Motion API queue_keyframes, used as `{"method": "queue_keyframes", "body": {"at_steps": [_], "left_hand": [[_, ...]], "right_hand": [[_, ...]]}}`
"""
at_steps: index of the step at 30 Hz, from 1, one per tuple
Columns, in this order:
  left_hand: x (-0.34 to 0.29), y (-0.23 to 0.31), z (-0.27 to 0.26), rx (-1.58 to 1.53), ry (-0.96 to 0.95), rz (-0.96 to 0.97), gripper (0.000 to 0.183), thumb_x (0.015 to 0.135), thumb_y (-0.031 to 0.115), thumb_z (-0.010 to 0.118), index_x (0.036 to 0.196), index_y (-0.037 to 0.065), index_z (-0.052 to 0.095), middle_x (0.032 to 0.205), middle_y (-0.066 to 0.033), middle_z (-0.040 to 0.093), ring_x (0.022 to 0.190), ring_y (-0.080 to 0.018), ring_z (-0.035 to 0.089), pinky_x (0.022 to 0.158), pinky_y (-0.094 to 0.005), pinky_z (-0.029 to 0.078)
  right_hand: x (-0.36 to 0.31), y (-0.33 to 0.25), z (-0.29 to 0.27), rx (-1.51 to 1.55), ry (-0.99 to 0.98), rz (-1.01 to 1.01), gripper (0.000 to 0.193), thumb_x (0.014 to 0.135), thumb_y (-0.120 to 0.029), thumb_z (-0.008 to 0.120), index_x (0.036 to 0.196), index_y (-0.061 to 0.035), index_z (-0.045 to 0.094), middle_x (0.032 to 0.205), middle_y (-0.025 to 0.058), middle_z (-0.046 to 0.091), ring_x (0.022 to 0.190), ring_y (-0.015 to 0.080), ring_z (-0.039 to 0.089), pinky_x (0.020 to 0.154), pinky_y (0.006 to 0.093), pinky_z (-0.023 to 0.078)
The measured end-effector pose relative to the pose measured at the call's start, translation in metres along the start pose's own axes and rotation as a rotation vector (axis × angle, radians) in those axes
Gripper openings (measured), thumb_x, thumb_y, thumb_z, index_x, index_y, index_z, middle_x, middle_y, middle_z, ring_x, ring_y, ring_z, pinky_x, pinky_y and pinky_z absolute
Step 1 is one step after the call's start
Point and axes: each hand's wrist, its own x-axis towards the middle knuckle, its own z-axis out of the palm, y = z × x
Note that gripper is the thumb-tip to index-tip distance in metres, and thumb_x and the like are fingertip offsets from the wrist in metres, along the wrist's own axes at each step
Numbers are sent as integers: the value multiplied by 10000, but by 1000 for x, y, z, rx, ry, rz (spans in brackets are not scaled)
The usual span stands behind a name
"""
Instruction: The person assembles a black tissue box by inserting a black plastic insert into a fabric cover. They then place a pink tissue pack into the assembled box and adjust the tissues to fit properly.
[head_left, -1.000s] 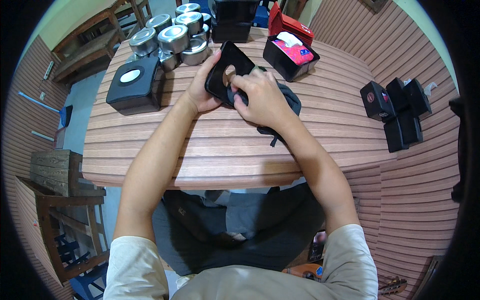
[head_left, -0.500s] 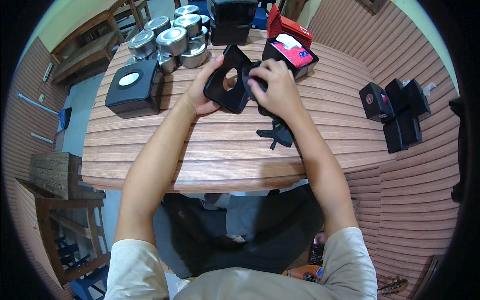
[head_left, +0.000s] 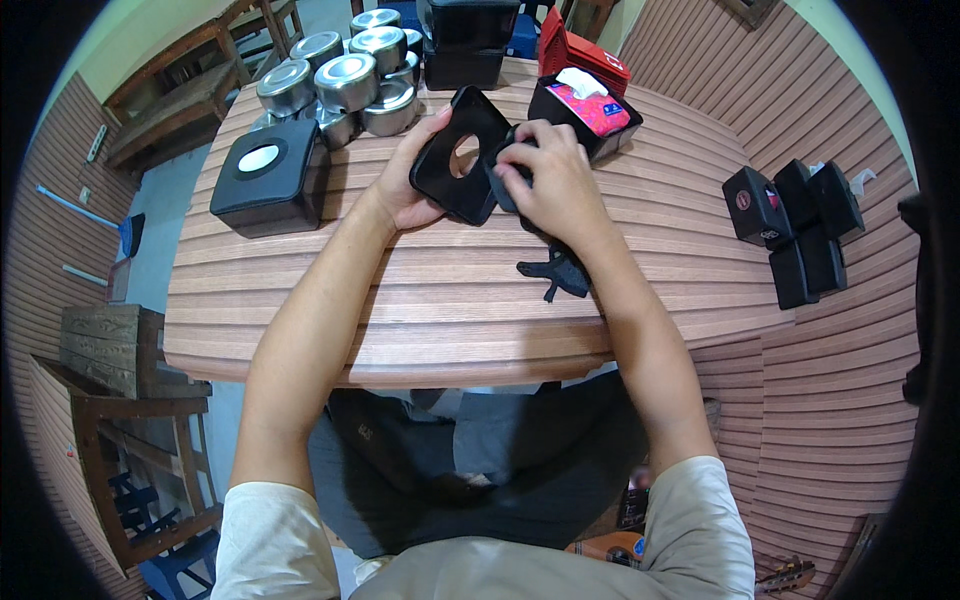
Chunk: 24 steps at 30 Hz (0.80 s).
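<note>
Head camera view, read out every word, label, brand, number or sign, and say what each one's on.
Nothing is legible.
Pink tissue packet: blue mark, too small.
Red object behind it: white marking, too small.
Black box at right: round emblem, too small.
Dark trousers: pale marking, blurred.

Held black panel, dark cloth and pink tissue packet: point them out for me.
Black panel (head_left: 463,193), head view: the solid part just below its oval hole.
Dark cloth (head_left: 568,273), head view: its loose lower part.
Pink tissue packet (head_left: 597,114), head view: its patterned top face.
</note>
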Motion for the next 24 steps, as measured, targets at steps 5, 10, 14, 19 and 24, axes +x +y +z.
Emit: {"method": "queue_keyframes", "body": {"at_steps": [5,10,14,19,24], "left_hand": [[2,0,-3,-30,-65,-19,502,1078,515,615,1420,148,634,1367,-63,671,1254,-304,661,1089,-514,573],[4,2,-5,-64,-65,-36,487,1084,498,610,1433,158,616,1393,-81,660,1257,-317,667,1092,-514,571],[4,-1,-6,-23,-47,18,487,1080,494,620,1421,147,617,1394,-97,661,1276,-326,664,1098,-517,568],[5,-1,-2,-16,-50,-26,519,1084,530,589,1447,160,606,1430,-103,641,1318,-345,641,1113,-600,542],[-1,-2,8,-17,-58,-78,657,1065,629,557,1487,126,545,1388,-185,666,1211,-414,711,1059,-715,545]], "right_hand": [[-1,3,-8,-8,-105,80,239,905,-280,795,1065,-105,824,1187,134,697,1129,364,634,970,492,527],[3,-7,-18,142,-373,6,217,887,-210,796,1051,-68,803,933,112,739,988,326,672,873,466,513],[0,-7,-17,161,-376,-139,183,896,-224,773,1015,-99,835,964,150,787,974,377,718,891,494,562],[3,3,-1,151,-13,117,168,896,-128,800,1017,-16,836,902,190,767,792,356,742,766,434,581],[5,-4,0,146,152,128,176,907,-97,809,1059,-11,833,914,180,775,780,321,750,745,405,581]]}}
